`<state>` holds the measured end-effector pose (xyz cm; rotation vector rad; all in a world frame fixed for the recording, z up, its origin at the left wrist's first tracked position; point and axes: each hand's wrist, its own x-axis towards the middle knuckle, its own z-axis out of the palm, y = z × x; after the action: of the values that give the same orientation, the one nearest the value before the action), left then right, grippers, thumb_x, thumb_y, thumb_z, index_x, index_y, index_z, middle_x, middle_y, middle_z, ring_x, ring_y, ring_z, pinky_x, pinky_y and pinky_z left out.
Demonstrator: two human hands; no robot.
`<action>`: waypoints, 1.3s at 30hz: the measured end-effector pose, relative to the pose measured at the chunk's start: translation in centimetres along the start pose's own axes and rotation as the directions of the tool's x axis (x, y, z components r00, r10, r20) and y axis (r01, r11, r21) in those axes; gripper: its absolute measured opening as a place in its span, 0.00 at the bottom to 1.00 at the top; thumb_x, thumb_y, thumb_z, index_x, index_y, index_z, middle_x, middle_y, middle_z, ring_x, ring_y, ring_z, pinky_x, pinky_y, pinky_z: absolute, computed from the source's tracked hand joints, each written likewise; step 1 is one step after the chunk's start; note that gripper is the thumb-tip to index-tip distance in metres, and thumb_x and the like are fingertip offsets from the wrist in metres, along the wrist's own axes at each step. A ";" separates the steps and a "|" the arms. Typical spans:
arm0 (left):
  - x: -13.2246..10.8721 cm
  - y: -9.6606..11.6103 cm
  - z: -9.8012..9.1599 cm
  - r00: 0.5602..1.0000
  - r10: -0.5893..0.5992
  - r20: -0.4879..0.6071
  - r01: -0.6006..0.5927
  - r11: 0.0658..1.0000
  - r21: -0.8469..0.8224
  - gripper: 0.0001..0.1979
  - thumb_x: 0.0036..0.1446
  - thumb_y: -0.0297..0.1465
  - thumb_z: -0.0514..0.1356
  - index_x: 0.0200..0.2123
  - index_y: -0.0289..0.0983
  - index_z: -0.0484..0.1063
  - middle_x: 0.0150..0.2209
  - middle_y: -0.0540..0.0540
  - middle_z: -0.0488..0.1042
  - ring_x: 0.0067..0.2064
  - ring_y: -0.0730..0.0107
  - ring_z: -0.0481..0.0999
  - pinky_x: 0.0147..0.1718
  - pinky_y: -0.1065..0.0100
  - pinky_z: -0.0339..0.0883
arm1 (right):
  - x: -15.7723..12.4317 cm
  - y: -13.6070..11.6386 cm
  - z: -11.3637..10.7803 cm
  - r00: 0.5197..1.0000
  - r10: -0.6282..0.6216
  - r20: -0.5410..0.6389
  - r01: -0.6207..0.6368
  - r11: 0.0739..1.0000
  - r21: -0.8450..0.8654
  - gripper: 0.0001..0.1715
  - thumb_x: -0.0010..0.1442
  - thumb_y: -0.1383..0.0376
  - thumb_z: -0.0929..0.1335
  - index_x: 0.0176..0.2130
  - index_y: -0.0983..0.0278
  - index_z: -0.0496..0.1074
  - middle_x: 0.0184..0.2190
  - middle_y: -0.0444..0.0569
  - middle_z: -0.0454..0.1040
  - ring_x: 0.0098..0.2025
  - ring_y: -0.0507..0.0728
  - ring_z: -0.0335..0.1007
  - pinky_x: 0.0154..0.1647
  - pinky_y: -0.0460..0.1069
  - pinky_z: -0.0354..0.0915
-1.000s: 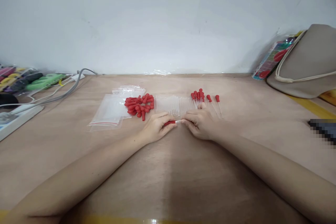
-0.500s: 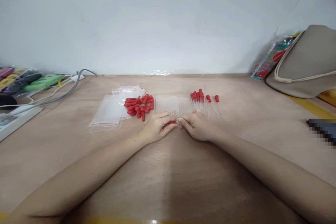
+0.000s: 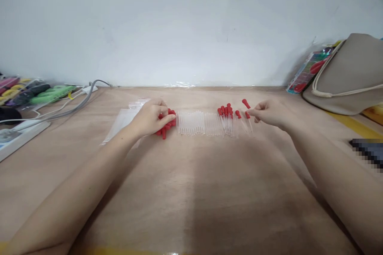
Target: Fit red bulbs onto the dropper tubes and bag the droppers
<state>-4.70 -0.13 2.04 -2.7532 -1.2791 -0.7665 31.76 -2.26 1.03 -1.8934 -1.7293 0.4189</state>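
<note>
My right hand (image 3: 267, 113) pinches a glass dropper by its end. The dropper's red rubber bulb (image 3: 245, 103) points up and to the left, and my fingers hide most of its glass tube. Below the fingertips lie loose droppers with red bulbs (image 3: 238, 114). My left hand (image 3: 152, 117) hovers over the pile of red rubber bulbs (image 3: 164, 132), thumb and fingers apart at the pile's upper right side. It covers much of the pile. Between the hands, clear glass tubes (image 3: 191, 122) lie side by side in a row. A cluster of red-bulbed droppers (image 3: 226, 110) rests at the row's right end.
Clear zip bags (image 3: 118, 122) lie left of the pile. At the far left are a power strip (image 3: 26, 137), a grey cable (image 3: 80, 105) and packaged coloured items (image 3: 49, 95). A grey drawstring bag (image 3: 350, 71) and a dark pixelated object (image 3: 368, 153) are on the right.
My hands have parted from the middle. The right moved right with the dropper, whose red bulb was between both hands before. My left let go and moved left to the bulb pile.
</note>
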 end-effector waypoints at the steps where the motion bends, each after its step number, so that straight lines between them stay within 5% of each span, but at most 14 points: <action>1: -0.1 -0.5 -0.3 1.000 -0.006 0.031 0.006 1.000 0.002 0.09 0.52 0.35 0.57 0.24 0.37 0.69 0.31 0.46 0.66 0.31 0.67 0.68 0.33 0.65 0.63 | 0.4 0.6 0.3 0.998 0.055 0.013 -0.055 0.998 -0.035 0.19 0.47 0.53 0.68 0.14 0.63 0.67 0.13 0.46 0.66 0.16 0.50 0.55 0.18 0.48 0.50; 4: -0.3 -1.4 -1.0 0.989 -0.013 0.146 0.014 1.000 -0.006 0.09 0.50 0.35 0.57 0.35 0.38 0.69 0.35 0.46 0.67 0.32 0.67 0.69 0.30 0.67 0.63 | 0.8 1.3 1.5 0.989 0.140 0.052 -0.131 0.979 -0.156 0.21 0.47 0.52 0.66 0.13 0.62 0.63 0.14 0.46 0.64 0.17 0.51 0.56 0.19 0.48 0.51; 12: -0.3 -1.6 -1.3 0.902 -0.119 0.415 0.121 0.992 0.021 0.13 0.50 0.40 0.57 0.35 0.38 0.69 0.34 0.47 0.71 0.33 0.65 0.72 0.33 0.67 0.61 | 1.1 1.9 2.8 0.983 0.172 0.070 -0.148 0.955 -0.257 0.23 0.44 0.49 0.66 0.14 0.62 0.58 0.14 0.43 0.59 0.20 0.51 0.56 0.21 0.47 0.52; 27: 0.0 -2.0 -3.2 0.842 -0.138 0.521 0.119 0.990 0.071 0.15 0.43 0.39 0.62 0.36 0.40 0.74 0.37 0.48 0.72 0.36 0.66 0.70 0.33 0.70 0.61 | 0.4 1.1 3.4 0.997 0.034 0.063 -0.025 0.989 -0.144 0.17 0.44 0.53 0.67 0.19 0.62 0.64 0.18 0.43 0.67 0.21 0.51 0.61 0.21 0.46 0.55; 33: -0.1 -2.7 -3.3 0.847 -0.122 0.517 0.116 0.992 0.044 0.10 0.45 0.37 0.59 0.31 0.41 0.76 0.36 0.50 0.73 0.35 0.68 0.71 0.34 0.72 0.62 | -0.4 -0.4 3.9 0.972 0.130 0.197 -0.078 0.965 -0.250 0.13 0.46 0.57 0.64 0.18 0.63 0.65 0.18 0.46 0.68 0.22 0.52 0.63 0.22 0.47 0.56; 39: -0.2 -2.7 -3.7 0.865 -0.139 0.481 0.140 0.990 0.034 0.12 0.49 0.38 0.56 0.33 0.40 0.74 0.31 0.50 0.75 0.31 0.69 0.72 0.30 0.72 0.63 | -1.0 -1.9 4.4 0.983 0.148 0.104 -0.094 0.909 -0.407 0.14 0.49 0.57 0.62 0.20 0.63 0.66 0.25 0.53 0.70 0.29 0.58 0.67 0.25 0.49 0.58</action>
<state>-8.29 0.76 4.67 -2.9905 -1.5586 -0.0617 27.64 -2.43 -1.59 -2.3188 -1.9031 0.2522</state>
